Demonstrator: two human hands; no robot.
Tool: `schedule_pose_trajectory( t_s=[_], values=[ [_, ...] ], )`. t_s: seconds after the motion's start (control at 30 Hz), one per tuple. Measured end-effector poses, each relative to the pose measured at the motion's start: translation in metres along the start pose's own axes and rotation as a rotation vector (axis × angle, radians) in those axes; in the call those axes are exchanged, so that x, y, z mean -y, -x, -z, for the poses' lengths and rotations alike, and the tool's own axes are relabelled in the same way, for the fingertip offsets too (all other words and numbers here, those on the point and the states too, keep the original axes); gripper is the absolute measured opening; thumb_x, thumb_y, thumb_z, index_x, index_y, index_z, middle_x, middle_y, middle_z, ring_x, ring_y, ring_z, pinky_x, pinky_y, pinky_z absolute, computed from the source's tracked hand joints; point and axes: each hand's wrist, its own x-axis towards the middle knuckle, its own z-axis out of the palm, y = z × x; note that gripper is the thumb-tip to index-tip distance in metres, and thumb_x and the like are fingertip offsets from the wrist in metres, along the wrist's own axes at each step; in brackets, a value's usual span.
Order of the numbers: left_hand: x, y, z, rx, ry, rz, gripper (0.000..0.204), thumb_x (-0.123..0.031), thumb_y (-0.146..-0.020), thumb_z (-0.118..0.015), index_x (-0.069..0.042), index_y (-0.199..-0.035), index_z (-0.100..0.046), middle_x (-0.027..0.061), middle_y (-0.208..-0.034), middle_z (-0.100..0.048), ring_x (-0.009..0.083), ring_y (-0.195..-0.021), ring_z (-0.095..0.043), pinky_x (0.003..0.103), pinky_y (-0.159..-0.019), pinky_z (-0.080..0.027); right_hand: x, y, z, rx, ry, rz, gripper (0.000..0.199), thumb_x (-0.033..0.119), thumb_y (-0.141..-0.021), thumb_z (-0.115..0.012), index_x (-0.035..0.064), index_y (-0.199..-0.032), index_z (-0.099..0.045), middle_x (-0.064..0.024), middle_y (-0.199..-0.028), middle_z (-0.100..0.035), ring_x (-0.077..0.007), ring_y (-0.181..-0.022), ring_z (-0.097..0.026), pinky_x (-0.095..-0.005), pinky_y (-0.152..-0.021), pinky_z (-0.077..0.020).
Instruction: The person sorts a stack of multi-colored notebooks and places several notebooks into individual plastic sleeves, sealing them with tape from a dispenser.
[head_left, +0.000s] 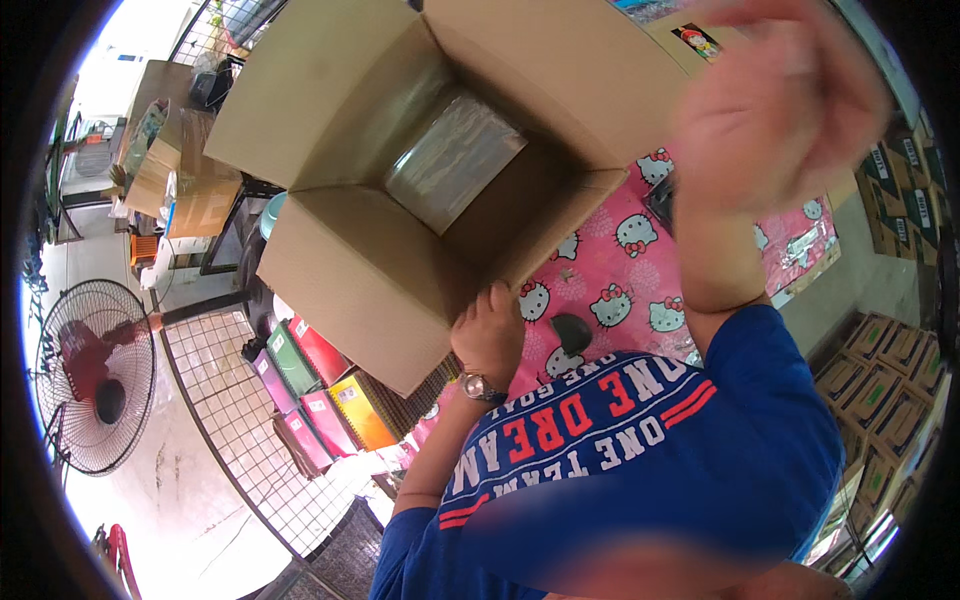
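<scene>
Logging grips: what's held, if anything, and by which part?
The left hand holds the cardboard box by its near rim; right hand too blurred to tell.

The left forearm (437,450) slants up and inward from a short blue sleeve (400,548), its wrist banded by a metal-cased wristwatch (477,385) and roughly in line with the hand. The left hand (487,338) shows its back and knuckles, the fingers bent together in a compact grip, the thumb hard to make out. The right arm is lifted and bent at the elbow, so that the right forearm (722,245) rises steeply, foreshortened, toward the head. The right hand (780,110) looms large close to the face, its fingers loosely curled, though blur hides how the tips meet.
</scene>
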Motion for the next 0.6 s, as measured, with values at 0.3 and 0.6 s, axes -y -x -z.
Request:
schedule_pose_trajectory(
  t_s=[0.3,0.6],
  values=[
    [-0.024,0.030,-0.002,0.145,-0.002,-0.167,0.029,-0.015,-0.080,-0.055,-0.007,-0.107,-0.056,0.0062,-0.079,-0.061,0.0215,-0.071,-0.064,0.032,-0.060,-0.053,-0.201,0.241,-0.174,0.702,0.099,-1.290,0.027,0.026,-0.091,-0.054,0.0102,-0.112,-0.061,-0.0079,-0.098,-0.063,-0.0225,-0.081,-0.055,-0.0382,-0.073,-0.0455],
    [-0.001,0.067,-0.023,0.326,0.168,-0.453,0.015,-0.011,-0.078,-0.055,-0.002,-0.088,-0.061,0.0166,-0.080,-0.062,0.0260,-0.072,-0.065,0.035,-0.055,-0.054,-0.081,0.234,-0.169,0.052,-0.439,-1.662,0.024,0.021,-0.083,-0.069,0.0071,-0.101,-0.060,-0.0046,-0.083,-0.057,-0.0171,-0.071,-0.055,-0.0324,-0.061,-0.0492]
  ],
)
